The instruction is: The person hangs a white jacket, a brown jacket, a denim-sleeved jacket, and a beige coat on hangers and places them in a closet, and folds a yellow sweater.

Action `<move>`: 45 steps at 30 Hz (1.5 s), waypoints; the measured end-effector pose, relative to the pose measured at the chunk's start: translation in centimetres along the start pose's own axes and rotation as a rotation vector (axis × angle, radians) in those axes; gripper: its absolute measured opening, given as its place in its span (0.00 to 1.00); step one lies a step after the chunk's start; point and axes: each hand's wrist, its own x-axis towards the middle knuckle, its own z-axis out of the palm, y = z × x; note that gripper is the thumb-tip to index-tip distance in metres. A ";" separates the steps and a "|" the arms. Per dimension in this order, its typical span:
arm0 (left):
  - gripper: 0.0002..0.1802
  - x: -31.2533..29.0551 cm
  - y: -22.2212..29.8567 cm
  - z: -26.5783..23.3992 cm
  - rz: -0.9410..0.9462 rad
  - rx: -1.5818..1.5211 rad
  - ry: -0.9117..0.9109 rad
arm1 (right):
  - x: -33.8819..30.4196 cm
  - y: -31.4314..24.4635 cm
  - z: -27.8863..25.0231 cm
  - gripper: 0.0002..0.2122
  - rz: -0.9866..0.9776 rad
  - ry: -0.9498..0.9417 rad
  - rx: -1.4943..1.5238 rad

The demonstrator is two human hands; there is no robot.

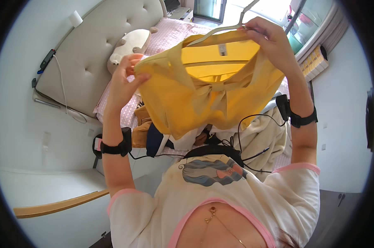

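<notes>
Over the bed [170, 33], nearly closed hands [124, 80] [274, 39] pinch a yellow top [240, 99], hanger [215, 32] at its neckline, neck label [223, 49] illegible.

From my station I log one head-worn fisheye view, facing down and forward over the wearer's white shirt [170, 202], which sits closest, at the lower edge. The yellow top [181, 105] is near, the padded headboard [81, 58] farther off.
</notes>
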 end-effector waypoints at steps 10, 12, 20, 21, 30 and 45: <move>0.25 -3.7 -3.8 3.0 -0.412 0.147 -0.406 | -4.3 0.9 -1.9 0.06 0.120 0.047 -0.034; 0.30 -5.5 -0.8 4.4 0.007 0.580 -0.095 | -6.7 -0.3 -0.9 0.06 0.249 0.009 0.063; 0.26 -12.4 3.4 7.7 0.271 0.626 0.282 | -8.1 -4.1 8.2 0.06 0.149 -0.178 0.283; 0.26 -12.6 3.5 7.5 0.267 0.626 0.275 | -7.6 -4.0 9.6 0.06 0.101 -0.184 0.312; 0.16 -13.5 4.2 5.8 -0.311 0.005 0.415 | -1.7 -9.0 19.2 0.08 0.139 -0.355 0.652; 0.21 -16.1 0.2 -0.3 -0.375 -0.194 0.823 | -0.8 -10.0 26.4 0.16 -0.237 -0.596 0.712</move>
